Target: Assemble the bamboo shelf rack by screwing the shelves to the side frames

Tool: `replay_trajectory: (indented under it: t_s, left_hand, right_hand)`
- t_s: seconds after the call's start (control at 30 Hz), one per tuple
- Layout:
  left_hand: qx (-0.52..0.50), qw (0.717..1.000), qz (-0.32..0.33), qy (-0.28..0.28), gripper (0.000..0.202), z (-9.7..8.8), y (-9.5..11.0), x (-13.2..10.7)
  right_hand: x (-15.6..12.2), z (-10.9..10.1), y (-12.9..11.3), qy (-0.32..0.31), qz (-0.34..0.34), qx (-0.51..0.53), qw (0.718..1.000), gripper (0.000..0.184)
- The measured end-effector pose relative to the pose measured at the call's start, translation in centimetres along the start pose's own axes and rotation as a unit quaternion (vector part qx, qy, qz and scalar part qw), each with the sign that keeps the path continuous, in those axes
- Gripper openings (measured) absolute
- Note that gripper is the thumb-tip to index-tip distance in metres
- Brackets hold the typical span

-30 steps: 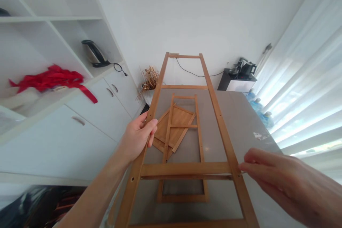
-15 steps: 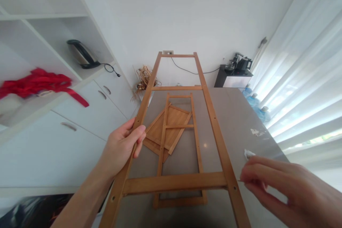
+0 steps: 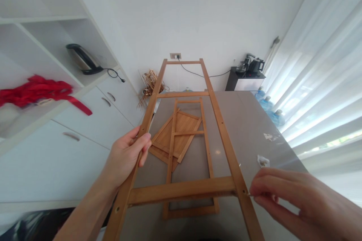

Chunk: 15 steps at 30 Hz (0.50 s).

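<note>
My left hand [image 3: 131, 152] is closed around the left rail of a wooden ladder-like frame [image 3: 183, 192], which is held tilted up over the table. Beside the right rail, level with the near crossbar, my right hand [image 3: 294, 199] pinches a thin, light-coloured piece [image 3: 248, 194]. Its tip meets the rail's outer side by a screw hole; its exact kind is too small to tell. Beyond the held frame, a second wooden frame [image 3: 209, 154] lies on the table, partly over slatless wooden panels [image 3: 185, 131].
The grey table [image 3: 237, 120] carries a small plastic bag [image 3: 263, 161] and white scraps [image 3: 270, 136] at right. White shelves at left hold a kettle [image 3: 85, 60] and red ribbon [image 3: 42, 92]. Water bottles [image 3: 266, 103] stand by the curtain; a black kettle [image 3: 256, 66] sits on a far cabinet.
The view has shifted slightly. My right hand has moved a little left with the rail, and the thin piece shows at the rail's side. My left hand keeps its grip.
</note>
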<state>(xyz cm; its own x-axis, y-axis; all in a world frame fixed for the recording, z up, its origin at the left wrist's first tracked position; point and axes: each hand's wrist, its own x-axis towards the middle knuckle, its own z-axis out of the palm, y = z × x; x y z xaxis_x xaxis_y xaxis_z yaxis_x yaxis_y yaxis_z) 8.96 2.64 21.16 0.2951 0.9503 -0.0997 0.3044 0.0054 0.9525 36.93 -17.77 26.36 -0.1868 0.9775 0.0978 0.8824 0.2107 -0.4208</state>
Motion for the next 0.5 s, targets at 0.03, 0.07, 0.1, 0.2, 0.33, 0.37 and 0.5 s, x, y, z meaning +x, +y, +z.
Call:
replay_trajectory:
  t_s: [0.03,0.07,0.1,0.2,0.33,0.37,0.5]
  left_hand:
    - [0.001,1.000,0.003,0.001,0.027,-0.01,0.01,-0.03]
    - [0.001,1.000,0.006,0.001,0.027,-0.02,0.04,-0.06]
    - [0.000,1.000,0.010,0.000,0.026,-0.02,0.08,-0.09]
    - [0.001,1.000,0.019,0.002,0.025,-0.04,0.15,-0.16]
    - [0.002,1.000,0.024,0.001,0.025,-0.15,0.07,-0.17]
    - [0.001,1.000,0.024,0.000,0.025,-0.17,0.03,-0.17]
    - [-0.010,1.000,0.027,-0.008,0.024,-0.19,-0.08,-0.18]
  right_hand:
    - [0.11,-0.01,-0.10,-0.005,0.001,0.002,1.000,0.019]
    - [0.17,0.00,-0.16,-0.014,0.004,0.002,1.000,0.020]
    - [0.19,0.02,-0.18,-0.022,0.007,0.000,1.000,0.020]
    - [-0.13,0.16,0.09,-0.039,0.016,-0.012,0.999,0.019]
    - [-0.77,0.46,0.68,-0.039,0.033,-0.026,0.998,0.015]
    - [-0.80,0.49,0.72,-0.038,0.032,-0.029,0.998,0.015]
    - [-0.14,0.29,0.15,-0.044,0.010,-0.038,0.998,0.017]
